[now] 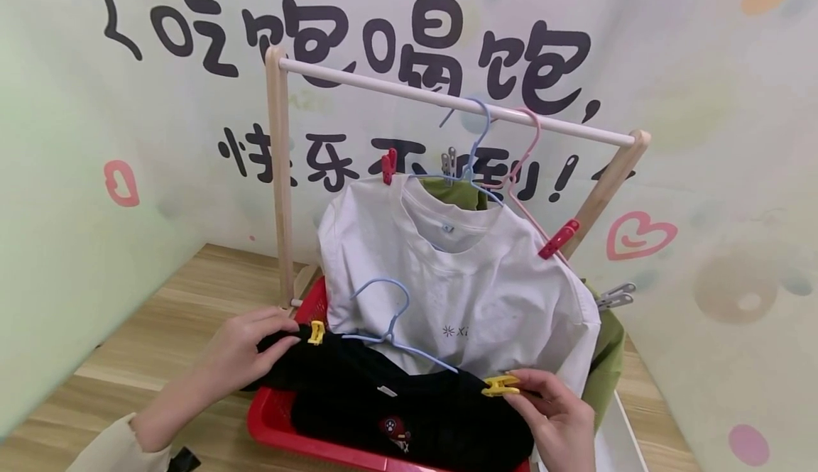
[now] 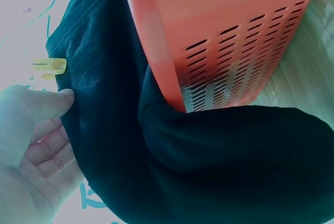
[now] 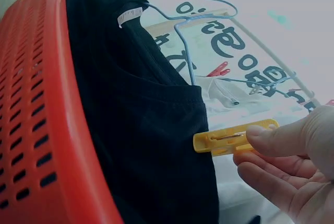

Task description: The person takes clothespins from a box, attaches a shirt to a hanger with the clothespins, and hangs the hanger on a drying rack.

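Observation:
A black shirt (image 1: 441,415) on a blue hanger (image 1: 391,330) is held up by its shoulders over a red basket (image 1: 281,433). My left hand (image 1: 255,344) pinches the shoulder cloth between thumb and fingers, just outside a yellow clothespin (image 1: 316,333). At the other shoulder my right hand (image 1: 554,415) pinches a second yellow clothespin (image 3: 235,136) by its handle end, its jaws on the cloth. The left wrist view shows the left thumb on the shirt's edge, with the sleeve (image 2: 240,156) draped past the basket rim.
Behind stands a rack with a white rail (image 1: 409,92) and wooden posts. A white T-shirt (image 1: 460,280) with red clothespins (image 1: 559,239) hangs from it, and green cloth (image 1: 610,351) shows behind. A wooden table (image 1: 172,344) lies underneath, before a printed backdrop (image 1: 716,138).

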The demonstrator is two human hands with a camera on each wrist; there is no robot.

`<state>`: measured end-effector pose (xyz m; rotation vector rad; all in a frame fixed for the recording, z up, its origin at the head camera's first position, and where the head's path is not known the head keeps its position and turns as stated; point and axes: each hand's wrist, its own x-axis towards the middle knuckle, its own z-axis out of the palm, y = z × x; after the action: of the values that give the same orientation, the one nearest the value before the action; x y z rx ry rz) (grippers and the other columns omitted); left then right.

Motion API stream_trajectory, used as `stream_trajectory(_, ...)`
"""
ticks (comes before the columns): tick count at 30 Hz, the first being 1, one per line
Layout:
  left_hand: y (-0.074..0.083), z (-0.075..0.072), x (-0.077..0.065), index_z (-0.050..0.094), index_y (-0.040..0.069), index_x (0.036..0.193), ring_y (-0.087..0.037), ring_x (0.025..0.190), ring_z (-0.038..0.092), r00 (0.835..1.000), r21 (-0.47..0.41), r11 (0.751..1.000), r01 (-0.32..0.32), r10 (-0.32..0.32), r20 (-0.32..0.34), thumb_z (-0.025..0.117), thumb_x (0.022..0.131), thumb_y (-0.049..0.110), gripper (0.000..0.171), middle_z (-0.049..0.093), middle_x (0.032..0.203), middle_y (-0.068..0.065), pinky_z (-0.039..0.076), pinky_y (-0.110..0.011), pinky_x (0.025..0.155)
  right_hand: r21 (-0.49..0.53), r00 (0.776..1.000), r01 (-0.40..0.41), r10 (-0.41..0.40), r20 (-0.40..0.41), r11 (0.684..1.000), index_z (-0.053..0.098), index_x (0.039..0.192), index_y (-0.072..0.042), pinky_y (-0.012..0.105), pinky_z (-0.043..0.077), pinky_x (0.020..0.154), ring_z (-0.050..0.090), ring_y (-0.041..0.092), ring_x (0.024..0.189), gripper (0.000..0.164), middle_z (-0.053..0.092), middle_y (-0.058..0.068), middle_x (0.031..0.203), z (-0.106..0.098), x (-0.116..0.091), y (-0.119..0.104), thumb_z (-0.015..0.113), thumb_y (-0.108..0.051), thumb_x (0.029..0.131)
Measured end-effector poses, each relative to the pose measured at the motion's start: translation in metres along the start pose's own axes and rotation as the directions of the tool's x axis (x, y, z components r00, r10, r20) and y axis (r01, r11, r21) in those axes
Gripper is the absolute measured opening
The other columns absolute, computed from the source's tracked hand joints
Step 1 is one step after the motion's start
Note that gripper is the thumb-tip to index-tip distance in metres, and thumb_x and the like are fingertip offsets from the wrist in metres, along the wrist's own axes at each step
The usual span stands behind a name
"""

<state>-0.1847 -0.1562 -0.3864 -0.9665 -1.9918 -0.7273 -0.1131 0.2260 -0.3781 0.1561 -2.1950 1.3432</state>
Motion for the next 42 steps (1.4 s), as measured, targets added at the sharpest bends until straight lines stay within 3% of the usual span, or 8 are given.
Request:
stream_trajectory(11,-0.002,0.001,-0.002,0.068,0.007,0.078,-0.016,0.07,0.063,1.0,-0.017,1.0,-0.009,0.009,0.003,0.043,0.097,0.04,0.045,0.064,0.079,0.0,0.051,-0.014,0.071,0.033,0.982,0.107,-0.111,0.155,0.994,0.064,0.091,0.003,0.019,0.054,0.062,0.064,0.004,0.074,0.04,0.067,0.001,0.083,0.0,0.002,0.006,0.071,0.025,0.059)
stream_trajectory(16,-0.002,0.002,-0.002,0.068,0.006,0.078,-0.016,0.07,0.063,1.0,-0.012,1.0,-0.004,0.004,0.002,0.043,0.096,0.04,0.046,0.064,0.079,0.0,0.051,-0.014,0.071,-0.017,0.945,0.191,-0.179,0.273,0.981,0.058,0.111,0.002,0.019,0.054,0.07,0.061,0.003,0.086,0.059,0.065,0.006,0.094,-0.004,0.003,0.014,0.074,0.022,0.059)
stream_trajectory(19,-0.003,0.002,-0.002,0.068,0.007,0.078,-0.017,0.071,0.064,1.0,-0.009,1.0,-0.005,0.005,0.0,0.043,0.096,0.04,0.045,0.065,0.079,0.0,0.051,-0.014,0.072,-0.096,0.945,0.182,-0.147,0.293,0.979,0.056,0.116,-0.002,0.02,0.053,0.069,0.06,0.001,0.086,0.064,0.065,0.0,0.095,-0.004,0.002,0.018,0.077,0.019,0.059)
stream_trajectory(23,-0.003,0.002,-0.002,0.068,0.007,0.078,-0.019,0.072,0.065,1.0,-0.006,1.0,0.001,-0.001,0.006,0.043,0.096,0.041,0.046,0.066,0.079,-0.001,0.05,-0.013,0.076,-0.186,0.943,0.262,-0.21,0.258,0.947,0.063,0.096,-0.007,0.017,0.051,0.063,0.059,0.001,0.075,0.049,0.062,-0.006,0.086,-0.004,0.001,0.024,0.078,0.017,0.056)
stream_trajectory(27,-0.002,0.001,-0.002,0.068,0.007,0.077,-0.02,0.073,0.065,1.0,0.001,1.0,0.004,-0.004,0.011,0.042,0.096,0.041,0.047,0.066,0.079,-0.001,0.049,-0.012,0.077,-0.236,0.908,0.397,-0.342,0.242,0.887,0.061,0.08,-0.011,0.012,0.043,0.057,0.053,0.001,0.065,0.044,0.057,-0.009,0.075,-0.006,0.002,0.031,0.077,0.018,0.052)
stream_trajectory(34,-0.004,0.0,0.0,0.068,0.006,0.078,-0.015,0.069,0.064,1.0,-0.005,1.0,-0.006,0.006,0.015,0.042,0.097,0.04,0.047,0.066,0.078,-0.001,0.051,-0.016,0.067,-0.259,0.885,0.434,-0.354,0.302,0.863,0.06,0.079,-0.015,0.011,0.038,0.052,0.046,-0.002,0.062,0.042,0.053,-0.011,0.072,-0.008,0.005,0.034,0.073,0.015,0.053)
stream_trajectory(40,-0.009,-0.001,0.009,0.067,0.006,0.081,-0.014,0.068,0.062,0.999,-0.035,0.999,-0.035,0.036,0.034,0.043,0.097,0.038,0.043,0.065,0.078,0.0,0.052,-0.017,0.066,-0.248,0.835,0.541,-0.478,0.272,0.804,0.06,0.08,-0.013,0.009,0.037,0.05,0.045,-0.001,0.06,0.038,0.054,-0.011,0.073,-0.011,0.008,0.03,0.069,0.012,0.053)
stream_trajectory(42,-0.011,-0.003,0.016,0.067,0.006,0.081,-0.014,0.068,0.062,0.998,-0.041,0.998,-0.047,0.048,0.031,0.043,0.096,0.037,0.043,0.065,0.078,0.0,0.052,-0.017,0.066,-0.236,0.819,0.57,-0.518,0.246,0.787,0.061,0.081,-0.012,0.009,0.038,0.05,0.046,0.0,0.06,0.028,0.055,-0.009,0.073,-0.014,0.01,0.024,0.068,0.007,0.061)
